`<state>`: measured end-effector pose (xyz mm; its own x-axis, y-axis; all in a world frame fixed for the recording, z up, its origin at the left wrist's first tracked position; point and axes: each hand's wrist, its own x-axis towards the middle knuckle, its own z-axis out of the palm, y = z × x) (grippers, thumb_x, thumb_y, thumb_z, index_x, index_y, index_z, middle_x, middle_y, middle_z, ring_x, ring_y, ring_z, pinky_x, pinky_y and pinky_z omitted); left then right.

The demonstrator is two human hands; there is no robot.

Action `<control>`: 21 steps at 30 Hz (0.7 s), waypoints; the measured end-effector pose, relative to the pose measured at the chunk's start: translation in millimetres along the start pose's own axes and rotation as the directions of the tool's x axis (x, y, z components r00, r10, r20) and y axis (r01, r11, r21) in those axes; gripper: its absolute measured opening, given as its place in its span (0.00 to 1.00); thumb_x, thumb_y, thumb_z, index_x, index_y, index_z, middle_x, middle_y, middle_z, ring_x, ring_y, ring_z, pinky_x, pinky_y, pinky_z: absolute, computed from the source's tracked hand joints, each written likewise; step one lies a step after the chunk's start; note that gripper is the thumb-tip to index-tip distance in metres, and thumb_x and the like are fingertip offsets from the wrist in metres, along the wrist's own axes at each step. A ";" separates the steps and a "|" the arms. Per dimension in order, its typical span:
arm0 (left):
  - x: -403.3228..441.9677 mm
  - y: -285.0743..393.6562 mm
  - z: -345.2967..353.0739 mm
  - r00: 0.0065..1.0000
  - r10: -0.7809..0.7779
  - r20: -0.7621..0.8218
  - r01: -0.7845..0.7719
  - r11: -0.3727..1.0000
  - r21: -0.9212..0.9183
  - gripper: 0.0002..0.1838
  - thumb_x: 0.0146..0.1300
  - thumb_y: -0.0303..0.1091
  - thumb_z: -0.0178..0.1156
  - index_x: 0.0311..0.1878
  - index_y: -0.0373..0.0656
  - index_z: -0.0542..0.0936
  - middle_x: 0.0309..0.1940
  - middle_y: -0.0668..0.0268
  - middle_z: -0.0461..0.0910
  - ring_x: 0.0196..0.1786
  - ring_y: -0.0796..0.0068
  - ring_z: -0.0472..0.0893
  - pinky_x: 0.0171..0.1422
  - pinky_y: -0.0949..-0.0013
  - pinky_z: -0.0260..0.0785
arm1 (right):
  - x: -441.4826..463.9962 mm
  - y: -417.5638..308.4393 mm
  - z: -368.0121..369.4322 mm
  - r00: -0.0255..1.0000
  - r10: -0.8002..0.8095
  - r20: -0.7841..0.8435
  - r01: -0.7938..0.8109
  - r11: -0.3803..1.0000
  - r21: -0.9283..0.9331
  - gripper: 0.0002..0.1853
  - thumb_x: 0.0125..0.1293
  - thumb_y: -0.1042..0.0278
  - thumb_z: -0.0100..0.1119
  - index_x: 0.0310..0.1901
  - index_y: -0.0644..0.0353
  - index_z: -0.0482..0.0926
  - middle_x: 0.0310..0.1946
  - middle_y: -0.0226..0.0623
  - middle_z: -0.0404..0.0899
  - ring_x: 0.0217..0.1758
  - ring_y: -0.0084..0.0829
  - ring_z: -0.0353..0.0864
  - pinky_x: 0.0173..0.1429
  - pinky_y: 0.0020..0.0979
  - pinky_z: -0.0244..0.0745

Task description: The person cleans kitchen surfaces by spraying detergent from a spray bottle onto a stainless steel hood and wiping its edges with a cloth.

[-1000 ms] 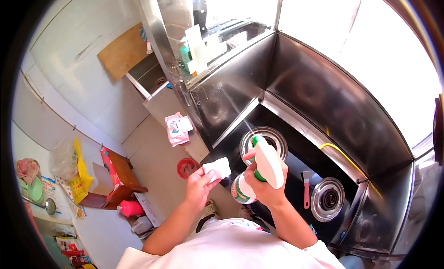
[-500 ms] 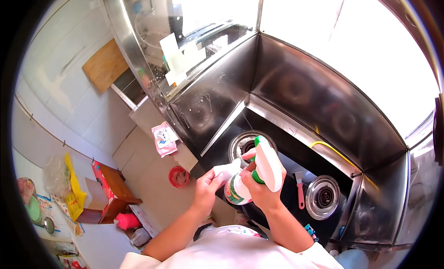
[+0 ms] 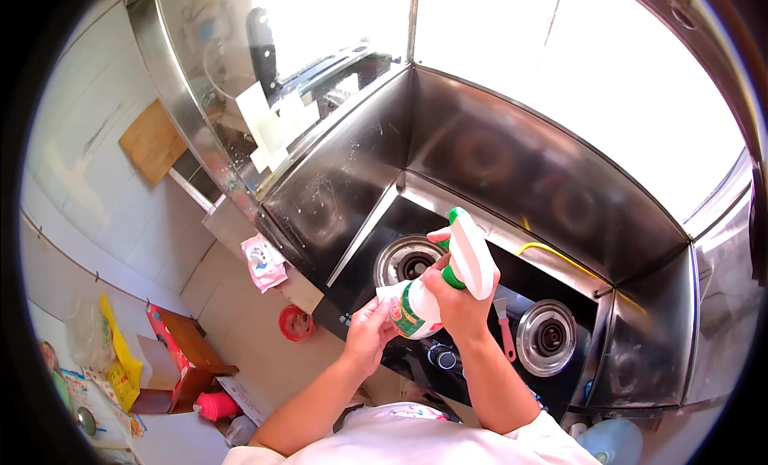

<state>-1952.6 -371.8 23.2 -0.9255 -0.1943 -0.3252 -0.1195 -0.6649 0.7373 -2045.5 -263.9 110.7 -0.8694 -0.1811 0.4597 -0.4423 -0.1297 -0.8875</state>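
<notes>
My right hand point(image 3: 460, 305) is wrapped round the neck of a spray bottle point(image 3: 474, 261), white with a green nozzle, green collar and green label. The bottle is tilted over the black gas stove point(image 3: 376, 241), its nozzle pointing up and away from me. Beside the bottle's body, my left hand point(image 3: 370, 333) is closed, pinching a white wipe point(image 3: 389, 292) between thumb and fingers. The wipe appears to touch the bottle; most of it is hidden by the fingers. Below the bottle lies the left burner point(image 3: 412, 261).
A scraper with a pink handle point(image 3: 507, 341) lies by the right burner point(image 3: 546, 337). Along the back edge runs a yellow hose point(image 3: 552, 255). Metal splash panels point(image 3: 512, 161) enclose the stove. To the left are a pink wipes pack point(image 3: 263, 261) and a red bin point(image 3: 297, 323).
The view has shifted slightly, so the stove appears further left. My left hand has brought the wipe lower, against the bottle's side. The right hand keeps hold of the bottle.
</notes>
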 end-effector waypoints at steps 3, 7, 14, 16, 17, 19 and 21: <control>1.7 1.0 4.9 0.999 -0.019 0.028 0.021 0.998 -0.058 0.18 0.74 0.39 0.46 0.58 0.37 0.71 0.49 0.61 0.80 0.49 0.70 0.82 0.57 0.63 0.74 | 3.7 1.0 -3.5 0.999 0.030 -0.013 -0.030 1.000 -0.007 0.20 0.45 0.85 0.56 0.44 0.68 0.78 0.35 0.33 0.78 0.28 0.18 0.75 0.33 0.22 0.70; 7.2 5.2 10.6 0.999 -0.028 0.045 0.031 0.998 -0.063 0.18 0.74 0.40 0.46 0.57 0.36 0.71 0.49 0.59 0.80 0.50 0.68 0.82 0.59 0.62 0.73 | 8.0 6.7 -9.0 0.999 0.044 -0.030 -0.045 0.999 -0.028 0.22 0.44 0.85 0.57 0.45 0.69 0.77 0.36 0.32 0.79 0.28 0.17 0.72 0.34 0.20 0.69; 11.5 8.2 10.8 0.996 -0.039 0.078 0.043 0.998 -0.046 0.20 0.74 0.41 0.45 0.58 0.35 0.71 0.51 0.58 0.79 0.52 0.67 0.81 0.61 0.61 0.72 | 17.4 2.6 -7.9 0.994 0.022 -0.108 -0.020 1.000 0.015 0.28 0.43 0.85 0.57 0.53 0.70 0.75 0.39 0.33 0.80 0.29 0.16 0.71 0.34 0.20 0.69; 9.6 8.4 9.2 0.996 -0.043 0.080 0.046 0.998 -0.044 0.20 0.74 0.41 0.45 0.59 0.35 0.70 0.52 0.58 0.79 0.53 0.67 0.81 0.62 0.60 0.72 | 16.6 2.6 -7.7 0.994 0.045 -0.103 -0.040 0.998 0.044 0.28 0.44 0.85 0.57 0.53 0.70 0.75 0.40 0.33 0.80 0.28 0.17 0.72 0.34 0.20 0.70; 8.4 8.1 8.0 0.996 -0.041 0.073 0.044 0.998 -0.046 0.20 0.74 0.41 0.45 0.59 0.35 0.70 0.52 0.58 0.78 0.53 0.67 0.80 0.62 0.60 0.72 | 15.2 2.6 -7.4 0.993 0.065 -0.098 -0.058 0.996 0.075 0.28 0.44 0.85 0.57 0.53 0.70 0.75 0.40 0.33 0.80 0.28 0.17 0.72 0.34 0.20 0.70; 7.0 7.9 4.9 0.997 -0.040 0.062 0.043 0.998 -0.043 0.20 0.74 0.41 0.45 0.60 0.35 0.70 0.53 0.57 0.78 0.53 0.66 0.80 0.62 0.60 0.72 | 13.1 1.1 -7.0 0.993 0.081 -0.081 -0.076 0.995 0.069 0.27 0.45 0.85 0.57 0.53 0.70 0.75 0.42 0.34 0.80 0.29 0.17 0.74 0.35 0.21 0.71; 4.8 6.3 1.6 0.997 -0.060 0.045 0.062 0.997 -0.049 0.20 0.74 0.41 0.45 0.60 0.35 0.69 0.53 0.57 0.78 0.54 0.66 0.80 0.62 0.60 0.72 | 11.4 3.4 -6.4 0.994 0.091 -0.064 -0.087 0.994 0.067 0.27 0.45 0.85 0.57 0.53 0.70 0.74 0.43 0.35 0.80 0.29 0.18 0.76 0.35 0.21 0.72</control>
<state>-1958.4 -375.8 27.3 -0.9321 -0.1213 -0.3414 -0.1590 -0.7099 0.6861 -2058.3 -260.2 112.7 -0.9183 -0.1297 0.3740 -0.3494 -0.1782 -0.9199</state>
